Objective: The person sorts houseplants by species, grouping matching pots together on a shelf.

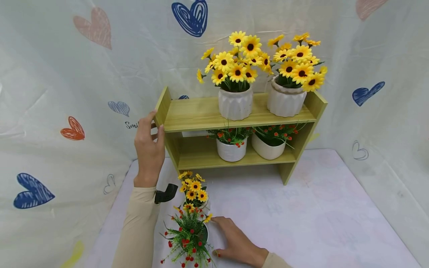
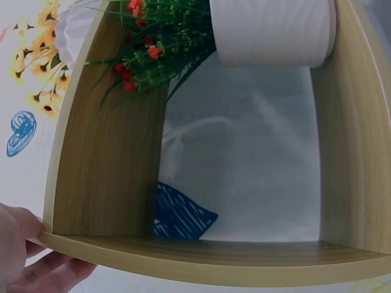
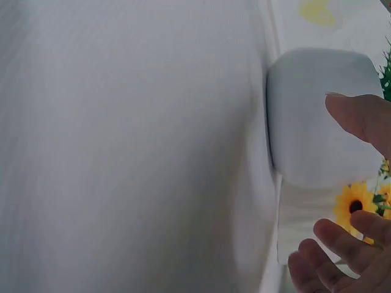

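Note:
My left hand [image 1: 149, 147] holds the left side panel of a two-tier wooden shelf [image 1: 194, 111]. In the left wrist view its thumb [image 2: 23, 221] meets the panel's front corner, with the fingers on the outer side. On the table, my right hand [image 1: 236, 242] is spread beside a potted plant with red flowers [image 1: 189, 238], thumb and fingers apart. The right wrist view shows this plant's white pot [image 3: 321, 116] just beyond the thumb; whether they touch I cannot tell. Behind it stands a smaller pot of yellow sunflowers [image 1: 193, 190], near the shelf's left leg.
Two white pots of sunflowers, one left [image 1: 235, 102] and one right [image 1: 286, 98], stand on the upper tier. Below them are a round white pot [image 1: 232, 150] and an oval pot [image 1: 269, 149] with red-flowered greenery. A heart-printed curtain [image 1: 67, 74] hangs behind the white table [image 1: 335, 216].

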`<action>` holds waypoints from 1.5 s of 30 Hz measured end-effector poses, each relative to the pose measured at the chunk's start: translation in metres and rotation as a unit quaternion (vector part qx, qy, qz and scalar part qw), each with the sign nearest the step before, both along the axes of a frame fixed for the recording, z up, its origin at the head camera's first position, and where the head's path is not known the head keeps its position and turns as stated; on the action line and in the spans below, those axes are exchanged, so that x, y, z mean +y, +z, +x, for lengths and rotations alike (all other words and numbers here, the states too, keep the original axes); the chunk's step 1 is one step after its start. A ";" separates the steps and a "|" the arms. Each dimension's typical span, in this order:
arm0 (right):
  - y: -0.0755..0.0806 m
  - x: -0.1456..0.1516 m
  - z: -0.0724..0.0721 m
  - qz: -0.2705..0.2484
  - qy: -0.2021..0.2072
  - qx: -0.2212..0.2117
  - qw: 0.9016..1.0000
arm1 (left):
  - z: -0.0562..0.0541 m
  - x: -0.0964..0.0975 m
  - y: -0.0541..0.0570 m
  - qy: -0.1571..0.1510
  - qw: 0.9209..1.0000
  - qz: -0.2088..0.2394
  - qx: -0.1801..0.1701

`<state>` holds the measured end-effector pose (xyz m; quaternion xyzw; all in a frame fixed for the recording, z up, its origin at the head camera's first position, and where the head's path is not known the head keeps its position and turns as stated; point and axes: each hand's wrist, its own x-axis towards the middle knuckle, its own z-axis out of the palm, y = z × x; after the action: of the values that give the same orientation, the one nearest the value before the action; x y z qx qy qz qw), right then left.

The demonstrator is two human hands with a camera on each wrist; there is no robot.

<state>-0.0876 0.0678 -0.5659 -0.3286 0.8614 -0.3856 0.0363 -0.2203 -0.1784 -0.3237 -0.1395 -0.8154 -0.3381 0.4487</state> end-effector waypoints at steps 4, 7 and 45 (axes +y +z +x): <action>-0.002 -0.009 -0.001 -0.015 0.010 -0.033 0.999 | 0.000 0.000 0.000 -0.001 1.000 0.006 -0.001; -0.001 -0.015 -0.003 -0.019 0.013 -0.055 0.998 | -0.001 0.000 0.000 -0.003 1.000 0.004 -0.002; -0.028 0.012 0.018 -0.104 0.053 -0.025 0.993 | 0.001 0.000 -0.001 -0.001 1.000 0.000 -0.006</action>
<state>-0.0696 0.0794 -0.5934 -0.3661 0.7968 -0.4787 0.0439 -0.2195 -0.1786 -0.3247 -0.1379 -0.8177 -0.3395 0.4439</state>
